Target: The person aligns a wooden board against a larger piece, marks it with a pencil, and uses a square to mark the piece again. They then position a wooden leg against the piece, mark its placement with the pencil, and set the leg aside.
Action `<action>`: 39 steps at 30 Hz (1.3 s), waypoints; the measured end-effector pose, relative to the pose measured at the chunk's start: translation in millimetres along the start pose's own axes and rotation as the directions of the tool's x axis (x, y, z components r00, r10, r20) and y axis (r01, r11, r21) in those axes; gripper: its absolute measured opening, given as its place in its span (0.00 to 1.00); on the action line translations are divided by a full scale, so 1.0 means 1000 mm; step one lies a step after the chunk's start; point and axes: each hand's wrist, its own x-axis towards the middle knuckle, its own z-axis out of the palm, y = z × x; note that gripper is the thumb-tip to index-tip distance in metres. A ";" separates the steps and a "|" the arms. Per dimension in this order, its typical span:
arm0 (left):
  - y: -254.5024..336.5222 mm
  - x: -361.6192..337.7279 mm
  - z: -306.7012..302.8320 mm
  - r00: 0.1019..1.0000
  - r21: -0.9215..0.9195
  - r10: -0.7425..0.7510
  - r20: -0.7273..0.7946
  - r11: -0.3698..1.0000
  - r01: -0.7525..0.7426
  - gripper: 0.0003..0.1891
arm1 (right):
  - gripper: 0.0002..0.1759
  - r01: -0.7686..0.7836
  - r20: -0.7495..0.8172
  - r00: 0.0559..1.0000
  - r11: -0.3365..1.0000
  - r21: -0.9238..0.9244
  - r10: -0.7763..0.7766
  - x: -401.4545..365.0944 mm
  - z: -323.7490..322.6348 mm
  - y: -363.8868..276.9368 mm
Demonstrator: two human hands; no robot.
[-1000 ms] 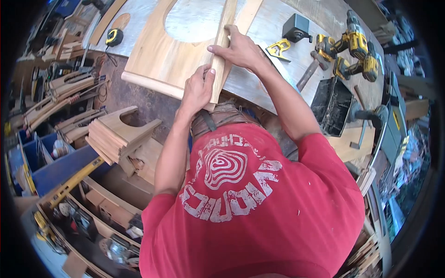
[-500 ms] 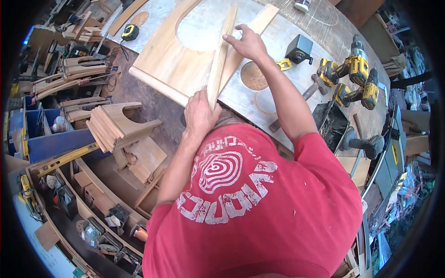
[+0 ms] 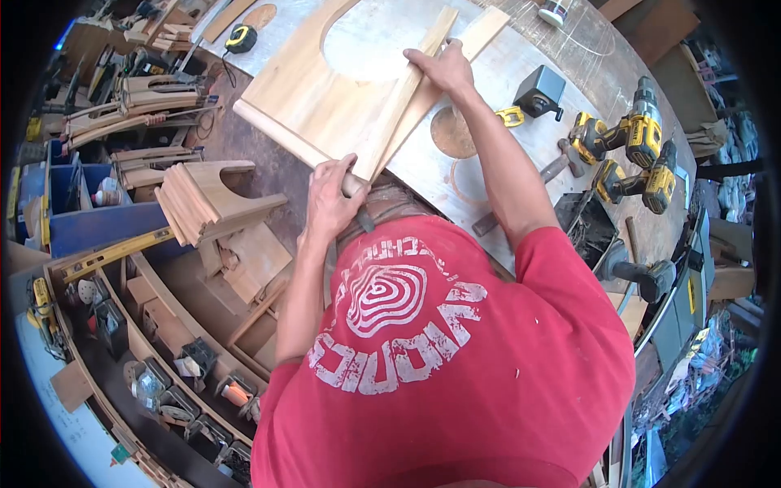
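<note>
A pale wooden panel (image 3: 313,98) with a large rounded cutout lies on the bench, a rounded rail (image 3: 285,142) along its near edge. My left hand (image 3: 329,199) is closed around the rail's right end, thumb below and fingers on top. A narrow wooden strip (image 3: 404,99) lies slanted along the panel's right side. Across its upper part my right hand (image 3: 447,69) is closed, thumb on the left edge and fingers on the right. Just right of it, a second wooden strip (image 3: 480,34) runs partly beneath the first.
On the bench's right are a hammer (image 3: 561,160), yellow-black cordless drills (image 3: 643,134) and a black box-shaped object (image 3: 539,91). A tape measure (image 3: 240,38) sits at upper left. Stacked cut wooden pieces (image 3: 203,199) and a yellow level (image 3: 114,252) are at lower left.
My left hand has gone from the strip's near end to the rail's end, which now shows. The strip has turned slightly, its top leaning further right. The whole view has shifted a little.
</note>
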 end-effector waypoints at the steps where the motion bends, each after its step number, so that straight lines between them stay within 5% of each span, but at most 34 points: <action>1: -0.001 -0.005 0.004 0.999 0.016 0.015 -0.043 1.000 -0.014 0.33 | 0.62 -0.024 0.012 1.000 0.999 -0.023 0.024 -0.002 0.000 -0.003; 6: 0.000 -0.015 0.031 0.963 0.083 0.063 -0.263 0.996 -0.043 0.30 | 0.60 -0.059 0.014 0.998 0.996 -0.070 0.060 -0.004 0.002 -0.013; 15: 0.000 -0.019 0.039 0.926 0.076 0.125 -0.357 0.992 -0.105 0.31 | 0.56 -0.040 -0.037 0.999 0.999 -0.017 0.039 -0.010 0.002 -0.010; 39: 0.003 -0.018 0.048 0.916 0.049 0.046 -0.399 0.998 -0.029 0.29 | 0.52 -0.026 -0.124 0.992 1.000 -0.016 0.024 -0.030 0.003 -0.027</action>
